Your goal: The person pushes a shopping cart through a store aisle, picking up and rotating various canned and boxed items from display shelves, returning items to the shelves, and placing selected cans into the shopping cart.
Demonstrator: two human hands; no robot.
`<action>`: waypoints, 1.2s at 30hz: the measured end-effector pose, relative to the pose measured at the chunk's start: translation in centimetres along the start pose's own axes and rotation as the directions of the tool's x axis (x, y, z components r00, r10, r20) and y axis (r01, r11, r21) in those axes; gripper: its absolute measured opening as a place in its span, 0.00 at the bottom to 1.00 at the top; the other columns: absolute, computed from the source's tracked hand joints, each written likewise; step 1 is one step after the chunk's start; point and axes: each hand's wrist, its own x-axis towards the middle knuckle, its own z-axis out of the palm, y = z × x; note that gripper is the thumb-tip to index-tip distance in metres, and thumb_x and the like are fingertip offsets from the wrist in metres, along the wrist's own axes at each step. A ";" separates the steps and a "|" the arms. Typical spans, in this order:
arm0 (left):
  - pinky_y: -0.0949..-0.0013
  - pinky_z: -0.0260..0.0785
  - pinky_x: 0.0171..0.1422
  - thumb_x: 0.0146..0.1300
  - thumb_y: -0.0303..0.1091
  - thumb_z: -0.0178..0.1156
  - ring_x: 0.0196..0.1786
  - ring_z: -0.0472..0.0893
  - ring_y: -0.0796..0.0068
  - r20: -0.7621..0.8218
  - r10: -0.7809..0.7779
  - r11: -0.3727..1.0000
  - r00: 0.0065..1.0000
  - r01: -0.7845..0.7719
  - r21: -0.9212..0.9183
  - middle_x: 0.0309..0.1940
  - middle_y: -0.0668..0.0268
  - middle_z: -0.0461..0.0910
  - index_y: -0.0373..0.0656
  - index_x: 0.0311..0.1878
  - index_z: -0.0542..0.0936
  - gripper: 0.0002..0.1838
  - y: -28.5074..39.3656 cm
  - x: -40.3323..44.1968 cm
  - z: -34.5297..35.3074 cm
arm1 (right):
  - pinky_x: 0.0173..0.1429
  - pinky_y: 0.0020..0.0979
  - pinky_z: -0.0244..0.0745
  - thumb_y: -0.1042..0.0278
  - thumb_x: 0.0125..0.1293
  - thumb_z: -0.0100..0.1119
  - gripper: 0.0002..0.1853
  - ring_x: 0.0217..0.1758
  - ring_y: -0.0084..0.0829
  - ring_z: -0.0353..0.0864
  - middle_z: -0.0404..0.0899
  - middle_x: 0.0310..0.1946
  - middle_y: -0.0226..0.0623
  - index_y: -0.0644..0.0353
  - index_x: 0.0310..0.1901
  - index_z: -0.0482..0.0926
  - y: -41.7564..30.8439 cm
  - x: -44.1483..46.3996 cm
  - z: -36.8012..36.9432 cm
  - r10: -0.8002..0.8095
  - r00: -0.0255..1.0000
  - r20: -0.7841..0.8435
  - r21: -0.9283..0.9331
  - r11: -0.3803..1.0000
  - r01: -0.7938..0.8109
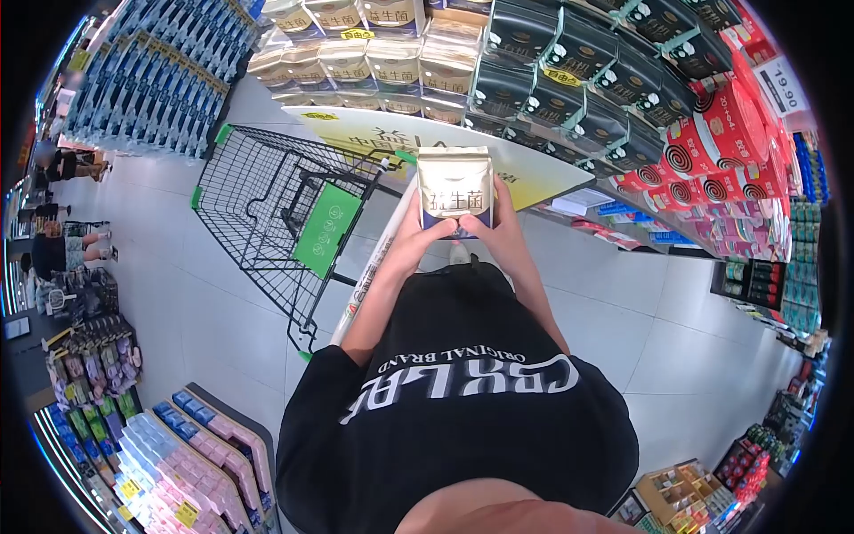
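Note:
Both my hands hold one package (455, 178) upright in front of my chest. It is pale gold on top with a dark blue band at the bottom and Chinese lettering on its front. My left hand (416, 236) grips its left side, the thumb pressed on the lower front. On the right side my right hand (496, 227) does the same, and the two thumbs almost meet. The other fingers are mostly hidden behind the package. Similar gold packages (369, 64) stand stacked on the display beyond it. Just left of my hands is the cart's handle (369, 258).
A wire shopping cart (267, 200) with a green panel stands at my left. Ahead, black packages (569, 80) and red mosquito-coil packs (716, 142) fill the display. Blue packs (156, 80) rise at upper left, pink ones (191, 463) at lower left. A person (67, 254) stands far left.

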 end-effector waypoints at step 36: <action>0.51 0.58 0.67 0.41 0.32 0.75 0.66 0.61 0.41 -0.054 0.436 0.198 0.898 -0.037 0.980 0.65 0.43 0.57 0.35 0.71 0.55 0.54 -0.1 -1.9 3.1 | 0.63 0.42 0.69 0.59 0.71 0.54 0.35 0.65 0.37 0.68 0.63 0.64 0.45 0.55 0.71 0.46 3.7 4.1 2.1 0.353 0.923 0.152 0.405 0.830 -0.384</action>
